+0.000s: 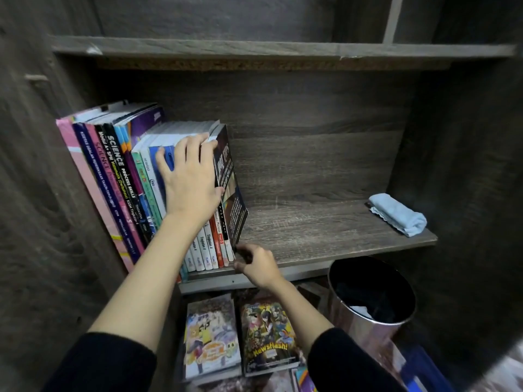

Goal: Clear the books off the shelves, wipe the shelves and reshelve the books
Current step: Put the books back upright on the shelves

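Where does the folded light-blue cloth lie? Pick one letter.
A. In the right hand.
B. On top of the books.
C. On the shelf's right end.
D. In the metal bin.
C: the cloth lies on the right end of the shelf, apart from the books at its left.

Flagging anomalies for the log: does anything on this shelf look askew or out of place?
Yes. The row of books leans left rather than upright, and the end black book splays, its foot out to the right. A folded blue cloth lies at the shelf's right end.
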A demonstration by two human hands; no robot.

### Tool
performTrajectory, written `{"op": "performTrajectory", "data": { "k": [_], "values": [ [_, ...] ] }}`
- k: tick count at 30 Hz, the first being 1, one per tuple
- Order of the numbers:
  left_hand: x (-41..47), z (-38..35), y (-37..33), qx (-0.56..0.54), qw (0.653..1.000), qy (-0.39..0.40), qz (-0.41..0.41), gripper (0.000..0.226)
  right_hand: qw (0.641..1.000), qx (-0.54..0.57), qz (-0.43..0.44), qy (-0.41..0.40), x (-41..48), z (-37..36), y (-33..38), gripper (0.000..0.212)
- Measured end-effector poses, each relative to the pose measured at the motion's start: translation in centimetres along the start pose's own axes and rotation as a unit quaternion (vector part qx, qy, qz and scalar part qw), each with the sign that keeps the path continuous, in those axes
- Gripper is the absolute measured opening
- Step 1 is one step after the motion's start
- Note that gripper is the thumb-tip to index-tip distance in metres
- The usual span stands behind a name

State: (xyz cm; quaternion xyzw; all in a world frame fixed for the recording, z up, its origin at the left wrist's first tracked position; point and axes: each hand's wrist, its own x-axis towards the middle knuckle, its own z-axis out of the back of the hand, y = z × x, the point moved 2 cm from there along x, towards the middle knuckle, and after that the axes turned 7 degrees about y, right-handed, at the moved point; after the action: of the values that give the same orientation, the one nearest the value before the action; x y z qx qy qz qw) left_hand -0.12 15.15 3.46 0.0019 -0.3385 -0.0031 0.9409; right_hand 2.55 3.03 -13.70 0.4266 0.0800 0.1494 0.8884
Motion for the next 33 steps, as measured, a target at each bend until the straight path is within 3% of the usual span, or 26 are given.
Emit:
{"op": "performTrajectory", "data": {
  "k": [4, 9, 13, 15, 18, 22, 25, 29, 31, 33],
  "values": [
    [-0.2, 0.6, -0.5, -0.016, 0.999, 0.035, 0.009, 0.082, 0.995, 0.092, 0.018, -0.036, -2.4, 1.6, -1.6, 0.037],
    [-1.3, 1.8, -2.0, -0.022, 0.997, 0.066, 0.015, 0.098, 0.987, 0.070, -0.004, -0.144, -7.4, 6.5, -5.1, 0.028],
    [-3.9, 2.4, -6.3, -0.066, 0.997, -0.015, -0.027, 0.080, 0.979, 0.038, -0.035, -0.196, -11.2, 10.2, -8.0, 0.027],
    [-5.4, 2.1, -9.3, -0.111, 0.993, -0.019, -0.036, 0.069, 0.975, 0.031, -0.058, -0.211, -13.5, 11.6, -9.5, 0.024],
    [-8.0, 0.5, -13.3, -0.187, 0.981, 0.041, -0.020, 0.057, 0.968, 0.049, -0.088, -0.228, -16.5, 12.3, -12.2, 0.021],
    [-12.4, -4.6, -18.8, -0.272, 0.943, 0.190, 0.037, 0.045, 0.964, 0.053, -0.153, -0.210, -20.1, 11.4, -17.1, 0.021],
    [-16.3, -9.8, -21.5, -0.365, 0.874, 0.283, 0.151, 0.040, 0.957, 0.041, -0.217, -0.189, -21.9, 9.6, -21.2, 0.017],
    [-23.3, -17.0, -22.9, -0.482, 0.698, 0.394, 0.354, 0.045, 0.942, 0.036, -0.307, -0.133, -23.8, 6.6, -27.0, 0.025],
    [-26.7, -20.0, -23.0, -0.503, 0.627, 0.433, 0.408, 0.053, 0.931, 0.039, -0.348, -0.103, -24.7, 4.9, -29.7, 0.030],
    [-29.7, -21.9, -22.6, -0.500, 0.570, 0.476, 0.445, 0.046, 0.919, 0.046, -0.384, -0.078, -25.8, 3.4, -31.7, 0.031]
  ]
}}
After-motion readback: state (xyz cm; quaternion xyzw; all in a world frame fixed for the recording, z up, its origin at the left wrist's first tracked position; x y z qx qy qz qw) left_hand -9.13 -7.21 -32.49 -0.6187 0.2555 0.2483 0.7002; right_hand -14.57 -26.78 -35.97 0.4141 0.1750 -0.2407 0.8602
